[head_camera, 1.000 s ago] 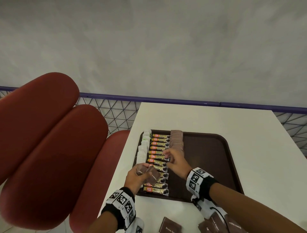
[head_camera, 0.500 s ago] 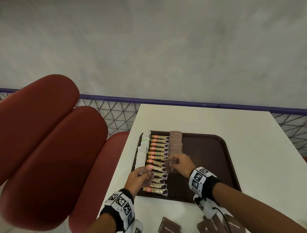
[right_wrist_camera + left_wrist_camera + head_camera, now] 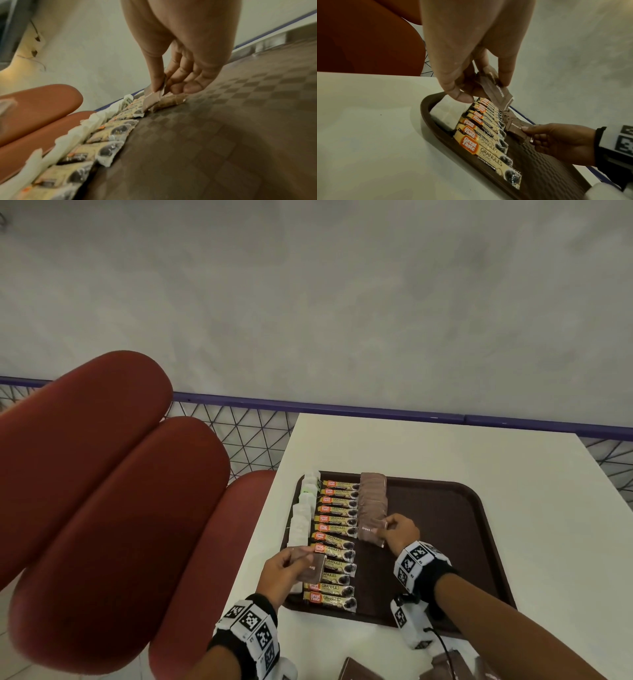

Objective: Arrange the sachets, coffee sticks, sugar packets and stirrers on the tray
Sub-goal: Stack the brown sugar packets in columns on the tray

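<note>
Flat brown sugar packet (image 3: pixel 371 531), textured tray (image 3: pixel 445 508)

I see the tray (image 3: pixel 479 529) on the table (image 3: pixel 445 450), at its left half. On the tray, 3 columns run front to back: sachets (image 3: pixel 301 518) along the left rim, coffee sticks (image 3: pixel 337 529) just right of them, sugar packets (image 3: pixel 371 501) right of the sticks, only in the far half. More packets (image 3: pixel 359 671) lie on the table before the tray. A seat (image 3: pixel 102 491) stands left of the table.
</note>
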{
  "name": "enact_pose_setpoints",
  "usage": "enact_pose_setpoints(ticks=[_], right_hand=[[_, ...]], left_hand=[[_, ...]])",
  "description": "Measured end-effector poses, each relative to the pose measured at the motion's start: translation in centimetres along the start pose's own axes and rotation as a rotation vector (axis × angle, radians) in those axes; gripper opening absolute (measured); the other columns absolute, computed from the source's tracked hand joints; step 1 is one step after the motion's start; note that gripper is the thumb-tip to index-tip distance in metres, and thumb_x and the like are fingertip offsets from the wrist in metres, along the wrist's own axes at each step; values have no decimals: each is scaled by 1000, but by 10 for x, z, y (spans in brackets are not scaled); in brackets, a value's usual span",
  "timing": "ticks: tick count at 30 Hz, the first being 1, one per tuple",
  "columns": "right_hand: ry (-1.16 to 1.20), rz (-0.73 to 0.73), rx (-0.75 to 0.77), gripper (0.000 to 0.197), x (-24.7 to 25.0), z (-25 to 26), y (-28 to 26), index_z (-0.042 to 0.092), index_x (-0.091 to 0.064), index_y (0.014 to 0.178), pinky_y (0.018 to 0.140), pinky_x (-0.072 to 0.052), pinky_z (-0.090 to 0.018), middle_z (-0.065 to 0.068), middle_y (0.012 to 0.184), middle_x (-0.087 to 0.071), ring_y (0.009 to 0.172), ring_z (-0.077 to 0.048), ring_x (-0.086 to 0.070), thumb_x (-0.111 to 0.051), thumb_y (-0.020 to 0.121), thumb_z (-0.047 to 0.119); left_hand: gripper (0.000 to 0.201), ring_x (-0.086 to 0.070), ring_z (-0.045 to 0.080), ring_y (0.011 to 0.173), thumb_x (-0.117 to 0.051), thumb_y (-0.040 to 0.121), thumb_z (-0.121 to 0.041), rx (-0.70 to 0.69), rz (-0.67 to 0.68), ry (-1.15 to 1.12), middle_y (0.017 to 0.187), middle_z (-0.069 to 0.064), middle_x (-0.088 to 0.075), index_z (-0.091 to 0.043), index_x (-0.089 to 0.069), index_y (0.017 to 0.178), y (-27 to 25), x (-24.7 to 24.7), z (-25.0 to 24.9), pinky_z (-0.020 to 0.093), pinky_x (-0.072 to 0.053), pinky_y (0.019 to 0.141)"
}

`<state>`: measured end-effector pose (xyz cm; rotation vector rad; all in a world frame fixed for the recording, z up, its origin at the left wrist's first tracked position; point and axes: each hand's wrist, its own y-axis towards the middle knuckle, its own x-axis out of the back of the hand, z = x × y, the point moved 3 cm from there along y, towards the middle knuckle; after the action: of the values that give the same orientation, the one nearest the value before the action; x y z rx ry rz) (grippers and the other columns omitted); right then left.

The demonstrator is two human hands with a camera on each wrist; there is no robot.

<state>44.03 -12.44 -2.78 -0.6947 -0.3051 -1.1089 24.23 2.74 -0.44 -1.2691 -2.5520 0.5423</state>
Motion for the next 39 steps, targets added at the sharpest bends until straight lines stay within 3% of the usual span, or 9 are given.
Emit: enact_pose_setpoints(ticks=[3, 8, 14, 21, 25, 27, 31, 34, 39], right_hand=[[-67, -9, 25, 21, -6, 1, 3, 15, -47, 71, 58, -42, -24, -10, 87, -58, 75, -21, -53, -62, 82, 5], [-292, -59, 92, 11, -9, 3, 6, 15, -55, 88, 85, -45, -33, -12, 104, -56, 99, -27, -52, -64, 83, 17], [-491, -123, 177, 37, -9, 3, 9, 13, -50, 112, 97, -40, -34, -7, 120, -51, 114, -25, -42, -65, 83, 29], [-439, -224, 328, 37, -5, 14, -10, 10, -48, 115, 95, -40, -33, -8, 116, -50, 111, -24, -42, -62, 84, 25], [-274, -77, 450, 19, -12, 20, -36, 16, -53, 104, 87, -41, -26, 2, 102, -50, 104, -16, -43, -59, 86, 21], [-173, 44, 489, 12, -18, 22, -51, 21, -53, 96, 81, -40, -20, 6, 96, -49, 96, -12, -46, -60, 86, 21], [42, 296, 393, 16, -38, 15, -75, 24, -52, 93, 65, -39, -10, -2, 95, -55, 76, -2, -49, -64, 84, 18], [206, 440, 329, 18, -48, 12, -88, 16, -51, 96, 66, -42, -7, 5, 86, -54, 73, 1, -49, -64, 85, 11], [439, 399, 225, 19, -44, 10, -87, 12, -47, 84, 56, -48, -16, -2, 80, -56, 65, -8, -57, -60, 85, -2]], left_hand=[[9, -60, 23, 93, -61, 87, -8, 6, -27, 1, 93, 6, -67, -17, -63, 89, 2, 3, 0, 27, -47, 71], [12, -60, 22, 89, -62, 86, -4, 26, -43, -61, 94, 8, -64, -14, -59, 91, 3, 7, -1, 25, -48, 67], [12, -63, 20, 83, -60, 86, 1, 31, -36, -113, 92, 11, -64, -10, -57, 90, 3, 8, -2, 21, -55, 61], [18, -61, 26, 89, -61, 82, 8, 9, -49, -119, 96, 18, -60, -7, -54, 87, 4, 6, 1, 25, -56, 67], [18, -60, 24, 99, -65, 81, 0, -51, -36, -19, 102, 12, -66, -12, -63, 95, 2, 3, 1, 31, -48, 87], [16, -60, 19, 93, -62, 84, 0, -76, -22, 10, 97, 7, -67, -14, -64, 93, -2, -2, -3, 25, -45, 81], [16, -60, 24, 91, -63, 82, 4, -89, -50, 22, 95, 13, -65, -8, -60, 91, 0, -10, -2, 24, -49, 74], [20, -62, 31, 90, -63, 79, 10, -15, -18, -167, 103, 25, -61, -3, -52, 89, -1, -20, 1, 25, -58, 63], [6, -64, 19, 84, -62, 85, -1, 49, 94, -217, 95, 14, -64, -2, -58, 90, -8, -32, 3, 23, -55, 67]])
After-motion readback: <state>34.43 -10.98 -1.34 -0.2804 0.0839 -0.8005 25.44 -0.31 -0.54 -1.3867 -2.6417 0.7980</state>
